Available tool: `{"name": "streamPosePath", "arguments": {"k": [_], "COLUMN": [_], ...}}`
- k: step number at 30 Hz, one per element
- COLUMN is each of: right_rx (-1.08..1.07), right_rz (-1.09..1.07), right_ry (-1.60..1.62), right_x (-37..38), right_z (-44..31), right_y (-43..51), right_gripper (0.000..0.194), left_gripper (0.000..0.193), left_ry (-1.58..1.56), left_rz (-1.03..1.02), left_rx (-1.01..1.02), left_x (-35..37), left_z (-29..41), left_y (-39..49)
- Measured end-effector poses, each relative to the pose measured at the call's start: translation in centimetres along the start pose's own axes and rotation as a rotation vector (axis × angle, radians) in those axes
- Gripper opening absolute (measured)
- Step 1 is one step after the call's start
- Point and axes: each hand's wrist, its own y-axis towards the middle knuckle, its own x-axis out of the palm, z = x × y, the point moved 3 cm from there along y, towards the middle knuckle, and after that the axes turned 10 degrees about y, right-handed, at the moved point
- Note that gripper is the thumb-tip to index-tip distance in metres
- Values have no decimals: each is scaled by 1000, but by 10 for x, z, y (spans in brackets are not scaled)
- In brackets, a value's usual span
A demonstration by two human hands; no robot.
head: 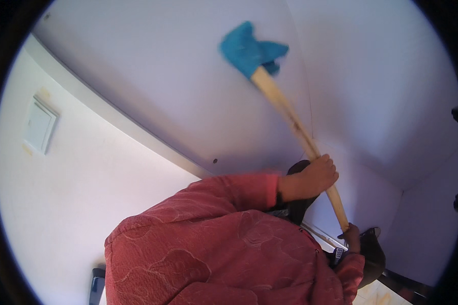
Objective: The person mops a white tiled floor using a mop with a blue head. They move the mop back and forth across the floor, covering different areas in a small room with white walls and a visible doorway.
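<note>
My left hand, at the end of a red patterned sleeve, is wrapped around the middle of a long wooden stick. My right hand holds the stick's lower end. Blue cloth covers the stick's far end, with loose corners sticking out to one side. The cloth looks slightly blurred. Behind it is a smooth pale panel; whether the cloth touches it I cannot tell.
Pale surfaces meet at a corner on the right. A white raised edge runs diagonally at left, beside a white wall with a square plate. My shoes show below my hands. A dark object stands at lower left.
</note>
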Motion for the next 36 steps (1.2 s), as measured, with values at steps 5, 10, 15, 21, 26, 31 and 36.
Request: {"name": "streamPosePath", "arguments": {"k": [5,10,15,21,26,31,36], "right_rx": [-158,-122,-209,107,209,-33,-116], "right_rz": [37,144,228,208,445,636,598], "right_ry": [156,249,336,583,114,-395,-227], "right_x": [-29,-66,-83,-92,-135,-196,-226], "right_z": [-51,-124,-158,-123,-137,-159,-88], "right_y": [-28,-54,-182,-319,-361,-412,-437], "right_gripper": [48,52,55,44,35,24,31], "left_gripper": [11,11,9,9,14,22,31], "left_ry": [114,-62,-267,-372,-647,-755,-796], "left_rz": [24,449,540,401,75,-55,-276], "left_rx": [24,-6,15,63,179,221,451], "left_x": [-35,-31,-36,1,45,8,-69], "left_z": [-1,-73,-74,26,69,78,105], "left_y": [-27,20,19,-22,-24,-16,-7]}}
